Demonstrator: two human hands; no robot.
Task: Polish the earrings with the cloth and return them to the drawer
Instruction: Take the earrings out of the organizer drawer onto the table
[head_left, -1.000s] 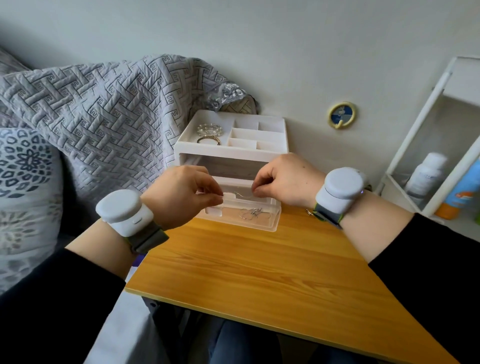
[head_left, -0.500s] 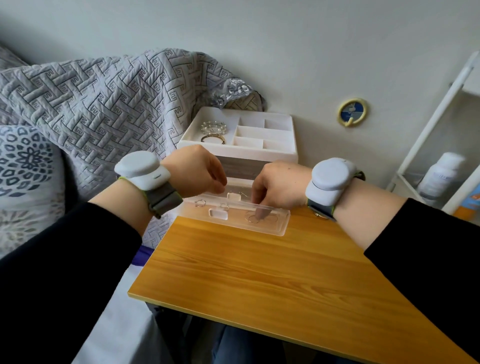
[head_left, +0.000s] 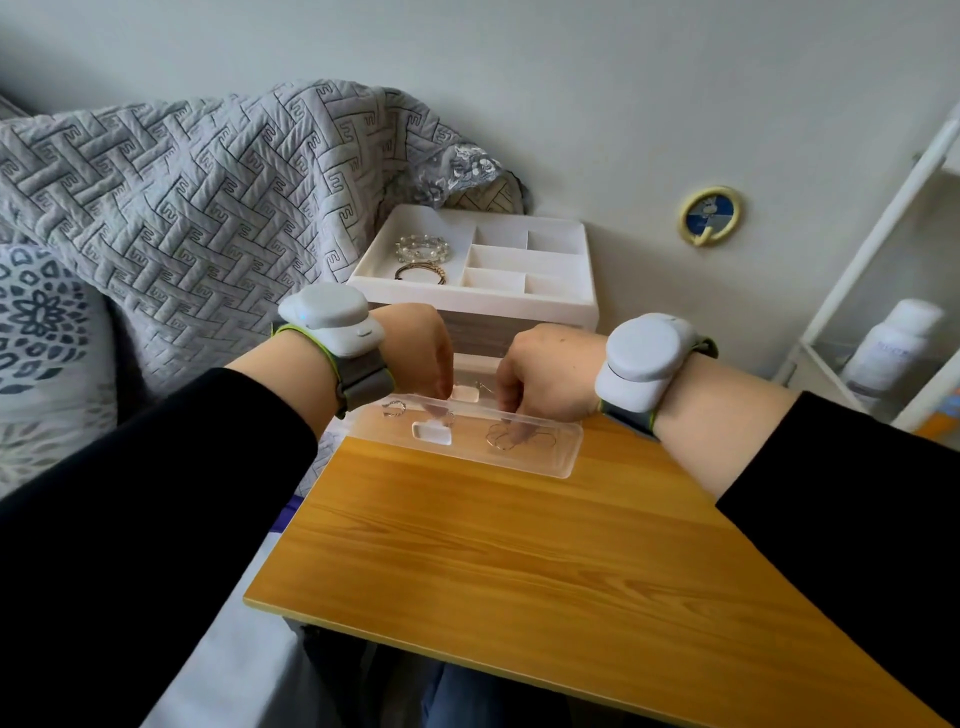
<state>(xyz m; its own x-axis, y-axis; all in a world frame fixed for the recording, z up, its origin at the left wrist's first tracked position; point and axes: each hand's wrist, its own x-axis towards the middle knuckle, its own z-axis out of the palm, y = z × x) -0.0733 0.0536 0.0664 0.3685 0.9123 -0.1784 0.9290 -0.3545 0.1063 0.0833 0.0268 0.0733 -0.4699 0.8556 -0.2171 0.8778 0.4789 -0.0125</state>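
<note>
Evidently the right hand (head_left: 545, 371) is reaching curled fingers (head_left: 513, 427) onto the hoop earrings (head_left: 537, 440) in the clear drawer (head_left: 563, 462), its hold, like the left hand's (head_left: 423, 353), unclear; polishing seems undone.

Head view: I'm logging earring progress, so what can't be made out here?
In the head view:
Left hand: its grip is hidden behind its own knuckles.
Right hand: fingertips blur through the clear drawer wall.
Earrings: too small to tell their shapes.
White bottle: label blurred.
</note>
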